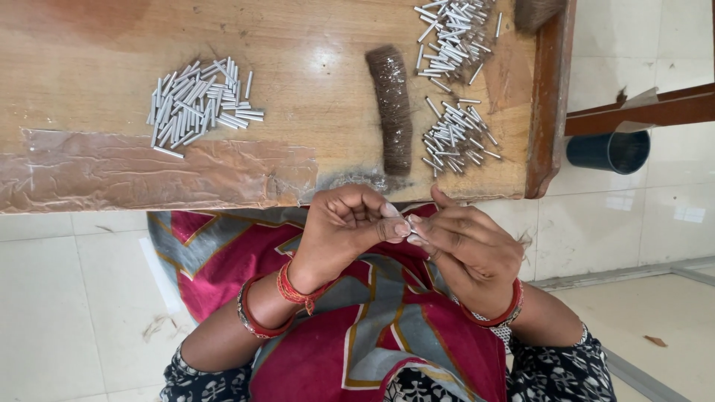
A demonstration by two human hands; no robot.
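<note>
My left hand [344, 229] and my right hand [468, 249] meet fingertip to fingertip over my lap, just below the edge of a low wooden board [313, 45]. Between the fingertips sits a small silver metal tube [412, 222], pinched from both sides; whether anything else is held with it is too small to tell. The nearest things on the board are a long brown bundle of fine fibres [392, 108] and a loose pile of the same silver tubes [456, 136] beside it. Both wrists wear red bangles.
A second tube pile [199, 104] lies at the board's left, a third [452, 37] at the top right beside another brown bundle [536, 10]. Brown tape [149, 173] covers the board's near edge. A dark blue cup [611, 151] stands on the tiled floor.
</note>
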